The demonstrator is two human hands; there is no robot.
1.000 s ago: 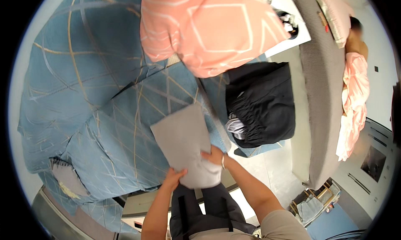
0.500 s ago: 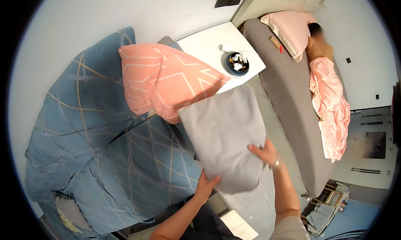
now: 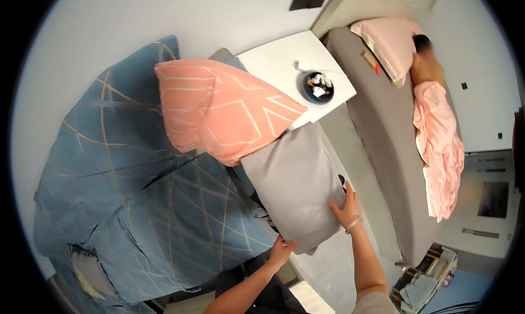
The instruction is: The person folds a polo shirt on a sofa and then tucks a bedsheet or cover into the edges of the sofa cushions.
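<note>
A grey pillow is held at its near end between my two hands, flat side up. My left hand pinches its near left corner, thumb on top. On its right edge, my right hand grips with the thumb over the top and the fingers along the side; a bracelet is on that wrist. The far left edge of the grey pillow meets a coral pillow with white lines, which lies on the blue patterned bedding. What lies under the grey pillow is mostly hidden.
A white bedside table bears a dark bowl of litter and a white plug with cable. To the right stands a bed with a grey cover, where a person lies under a pink blanket. A shelf rack stands lower right.
The grey pillow has shifted slightly toward me and lies flatter. Both hands have moved with it, the left a little to the right and the right slightly lower.
</note>
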